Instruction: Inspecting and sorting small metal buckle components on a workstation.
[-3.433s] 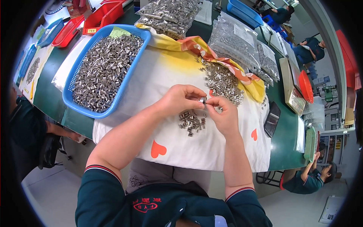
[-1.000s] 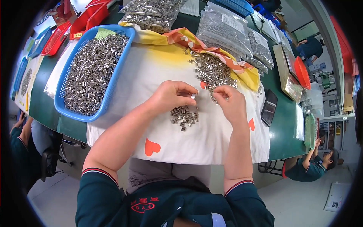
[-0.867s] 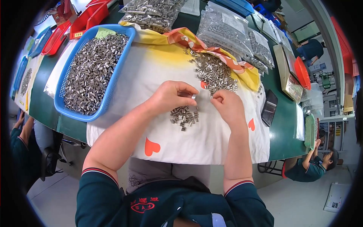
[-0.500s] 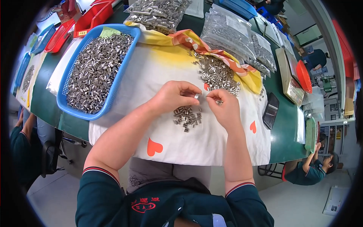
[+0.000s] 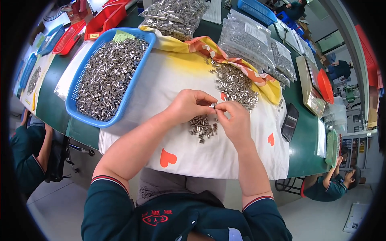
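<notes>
My left hand [image 5: 192, 105] pinches a small shiny metal sleeve [image 5: 212, 105] between thumb and fingertips. Against it comes my right hand [image 5: 233, 117], its thumb and forefinger closed at the sleeve's near end; whether a second piece sits in that pinch is hidden. Just below the hands a small pile of short metal sleeves [image 5: 202, 127] lies on the white cloth [image 5: 161, 76]. Beyond my right hand spreads a larger heap of similar sleeves [image 5: 236, 83]. To the left stands a blue plastic basket [image 5: 70, 105] full of such pieces, with a greenish paper slip on top.
Bags of metal parts [image 5: 245, 36] and another bag [image 5: 175, 18] lie along the back beside a yellow-orange cloth edge [image 5: 267, 85]. A dark flat case [image 5: 289, 122] rests at the right on the green table [image 5: 303, 148]. Red trays [image 5: 105, 20] stand back left. Other people sit on both sides.
My right hand has moved left so its fingertips now meet the sleeve in my left hand; before, a gap lay between them. The whole view has shifted slightly.
</notes>
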Available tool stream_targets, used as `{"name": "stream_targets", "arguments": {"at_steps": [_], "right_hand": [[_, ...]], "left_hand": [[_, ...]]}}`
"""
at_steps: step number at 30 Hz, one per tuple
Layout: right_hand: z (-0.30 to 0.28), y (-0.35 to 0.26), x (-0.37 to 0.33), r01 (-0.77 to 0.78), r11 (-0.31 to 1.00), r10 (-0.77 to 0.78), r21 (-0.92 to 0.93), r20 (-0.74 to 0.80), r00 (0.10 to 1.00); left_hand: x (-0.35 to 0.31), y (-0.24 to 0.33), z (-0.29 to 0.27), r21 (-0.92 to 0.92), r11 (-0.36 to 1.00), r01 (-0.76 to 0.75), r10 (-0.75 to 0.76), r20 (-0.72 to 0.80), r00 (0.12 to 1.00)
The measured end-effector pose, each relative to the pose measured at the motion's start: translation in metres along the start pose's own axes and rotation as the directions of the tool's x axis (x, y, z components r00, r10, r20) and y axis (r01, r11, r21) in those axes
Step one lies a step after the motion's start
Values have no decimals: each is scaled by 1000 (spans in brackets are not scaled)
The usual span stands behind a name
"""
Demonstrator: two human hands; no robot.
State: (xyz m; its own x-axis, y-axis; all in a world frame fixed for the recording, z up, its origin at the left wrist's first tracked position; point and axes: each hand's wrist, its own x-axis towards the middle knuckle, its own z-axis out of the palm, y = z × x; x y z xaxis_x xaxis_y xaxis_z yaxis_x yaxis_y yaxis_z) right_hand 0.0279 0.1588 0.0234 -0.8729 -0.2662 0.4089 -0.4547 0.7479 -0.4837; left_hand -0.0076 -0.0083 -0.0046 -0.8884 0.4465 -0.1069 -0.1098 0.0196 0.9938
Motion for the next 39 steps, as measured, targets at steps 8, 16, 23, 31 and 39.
{"name": "stream_targets", "arguments": {"at_steps": [8,16,23,31,39], "right_hand": [[-18,9,3,-335,905,288,261,201,936],[-23,34,3,-215,957,256,-196,220,941],[-28,44,1,-108,964,152,-243,173,973],[-10,18,-1,-182,983,177,-1,244,954],[-1,23,-5,-417,739,328,529,259,909]], "left_hand": [[1,-2,0,0,1000,-18,18,94,995],[3,-4,-2,63,998,-24,19,75,997],[9,-2,5,178,936,-303,290,93,952],[-2,-1,-2,103,973,-206,197,94,976],[4,-5,0,4,971,-237,237,17,971]]}}
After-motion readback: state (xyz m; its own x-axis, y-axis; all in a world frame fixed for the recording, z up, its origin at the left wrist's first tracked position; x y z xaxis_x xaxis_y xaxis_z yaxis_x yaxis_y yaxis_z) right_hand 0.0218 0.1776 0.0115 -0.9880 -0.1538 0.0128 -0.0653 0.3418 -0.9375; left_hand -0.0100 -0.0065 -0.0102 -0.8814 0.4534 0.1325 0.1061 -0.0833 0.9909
